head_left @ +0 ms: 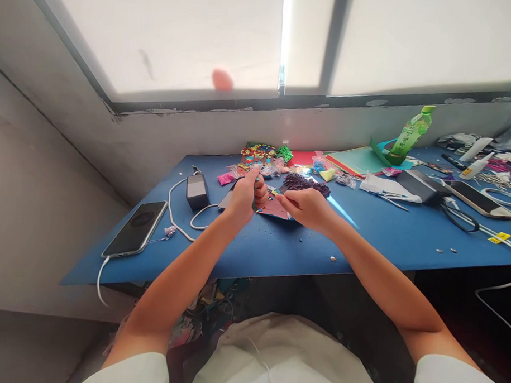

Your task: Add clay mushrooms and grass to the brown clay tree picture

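Head view showed us our left hand (244,198) clenched and right hand (308,209) pinched, anything held unclear; a decorated brownish sheet (275,209) was between them, over the blue table (261,253).

One left hand (243,199) and one right hand (308,209) share one blue counter (257,258) with one reddish panel (274,209), one green bottle (411,135), two white tubes (476,149), one black marker (453,161), two dark blocks (197,193), at least two pink packets (226,179), at least two phones (135,229) and three loose shiny bits (333,259); the colored pieces (257,152) are too small to count.
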Demonstrator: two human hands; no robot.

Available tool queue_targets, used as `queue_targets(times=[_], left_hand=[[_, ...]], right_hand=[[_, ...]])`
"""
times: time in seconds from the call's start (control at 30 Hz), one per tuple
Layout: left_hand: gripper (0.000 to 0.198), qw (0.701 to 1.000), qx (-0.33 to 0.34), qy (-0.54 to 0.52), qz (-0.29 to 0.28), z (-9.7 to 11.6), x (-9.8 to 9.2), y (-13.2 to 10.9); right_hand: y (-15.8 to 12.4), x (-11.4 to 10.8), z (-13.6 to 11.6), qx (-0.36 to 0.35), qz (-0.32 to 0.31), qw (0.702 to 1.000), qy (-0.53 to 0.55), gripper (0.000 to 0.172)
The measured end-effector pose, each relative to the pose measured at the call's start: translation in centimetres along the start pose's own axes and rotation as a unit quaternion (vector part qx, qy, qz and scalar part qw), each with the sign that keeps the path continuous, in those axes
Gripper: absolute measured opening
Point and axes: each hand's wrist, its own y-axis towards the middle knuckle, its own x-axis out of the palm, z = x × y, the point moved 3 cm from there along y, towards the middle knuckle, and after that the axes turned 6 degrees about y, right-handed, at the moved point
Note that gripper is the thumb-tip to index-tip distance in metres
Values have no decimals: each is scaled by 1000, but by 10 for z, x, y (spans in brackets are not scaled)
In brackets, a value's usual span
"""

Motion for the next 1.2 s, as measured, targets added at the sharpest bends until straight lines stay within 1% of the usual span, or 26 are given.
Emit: queue_targets(times=[0.07, 0.13, 0.2, 0.23, 0.3, 0.37, 0.47, 0.53, 0.6, 0.67, 0.73, 0.77, 0.8, 0.83, 0.9, 0.93, 0.97, 1.0, 1.03, 1.07, 1.1, 1.13, 1.17, 1.2], left_hand=[[45, 999, 33, -10, -6, 0, 1, 1], [33, 998, 61, -11, -17, -2, 2, 3], [30, 997, 76, -8, -25, -4, 1, 6], [28, 997, 76, -6, -21, -5, 0, 7], [23, 997, 78, 1, -8, -7, -3, 10], [20, 996, 78, 27, 18, -7, -6, 14], [20, 995, 76, 58, 19, -7, -6, 21], [22, 995, 72, 75, -4, -7, -3, 24], [27, 994, 48, 88, -43, -7, 0, 26], [36, 993, -1, 91, -82, -7, 0, 26], [40, 993, -20, 84, -82, -5, -6, 25], [44, 991, -30, 100, -89, -3, -9, 24], [46, 988, -42, 122, -90, -2, -14, 24], [48, 985, -48, 143, -80, -1, -20, 23], [48, 982, -47, 177, -39, 2, -32, 23], [47, 982, -44, 184, -21, 3, -38, 23], [47, 982, -44, 186, -5, 4, -42, 24], [49, 981, -50, 185, 10, 4, -46, 24], [50, 981, -56, 182, 17, 3, -48, 24], [51, 982, -62, 180, 18, 2, -49, 25], [52, 982, -68, 178, 12, 1, -50, 25], [51, 982, -71, 178, 1, 0, -49, 26], [50, 981, -72, 181, -16, -1, -48, 26], [47, 979, -73, 188, -39, -3, -47, 27]], right_hand=[[-11, 0, -7, 72, -110, 991, -34, 46], [-28, 1, -12, 137, -210, 960, -126, 40], [-43, 4, -14, 173, -277, 925, -192, 39], [-48, 5, -13, 184, -298, 914, -206, 41], [-55, 7, -9, 187, -327, 901, -214, 42], [-57, 9, -4, 177, -349, 896, -211, 38], [-55, 12, 1, 158, -375, 891, -202, 30], [-54, 13, 3, 132, -380, 894, -196, 25], [-54, 11, 5, 92, -375, 904, -182, 22], [-56, 1, 14, 62, -361, 915, -166, 20], [-58, -18, 33, 62, -339, 922, -174, 19], [-59, -31, 47, 87, -322, 921, -201, 18], [-61, -44, 62, 124, -316, 912, -230, 18], [-62, -56, 78, 169, -322, 897, -250, 18], [-66, -74, 102, 234, -364, 865, -255, 29], [-65, -79, 109, 242, -370, 859, -257, 28], [-63, -80, 112, 224, -364, 868, -252, 21], [-58, -79, 109, 185, -339, 891, -240, 17], [-52, -75, 102, 133, -288, 921, -225, 19], [-45, -69, 93, 75, -229, 948, -208, 25], [-40, -61, 82, 29, -185, 963, -192, 34], [-35, -50, 71, -16, -155, 973, -171, 44], [-32, -38, 60, -47, -148, 976, -155, 54], [-28, -25, 52, -58, -161, 975, -140, 63]])
